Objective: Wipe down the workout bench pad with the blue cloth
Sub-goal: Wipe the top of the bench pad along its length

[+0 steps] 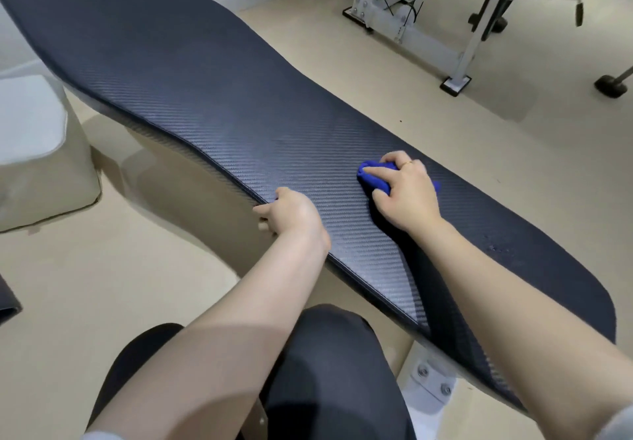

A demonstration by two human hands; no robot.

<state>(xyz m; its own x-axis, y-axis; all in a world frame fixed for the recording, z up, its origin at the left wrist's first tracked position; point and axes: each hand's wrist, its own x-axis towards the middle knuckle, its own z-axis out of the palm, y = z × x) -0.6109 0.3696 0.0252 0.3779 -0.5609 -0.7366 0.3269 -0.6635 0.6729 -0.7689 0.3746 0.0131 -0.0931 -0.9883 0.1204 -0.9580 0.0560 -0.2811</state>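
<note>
The long dark bench pad (178, 76) with a carbon-weave texture runs diagonally from the upper left to the lower right. My right hand (406, 194) presses a bunched blue cloth (375, 175) onto the pad's narrower middle part, fingers curled over it; most of the cloth is hidden under the hand. My left hand (291, 211) grips the pad's near edge, thumb on top and fingers wrapped underneath.
White machine frames (455, 45) and black feet stand on the beige floor at the upper right. A pale padded block (37, 151) sits at the left. My dark-clothed knees (325, 371) are below the bench, next to its white bracket (433, 379).
</note>
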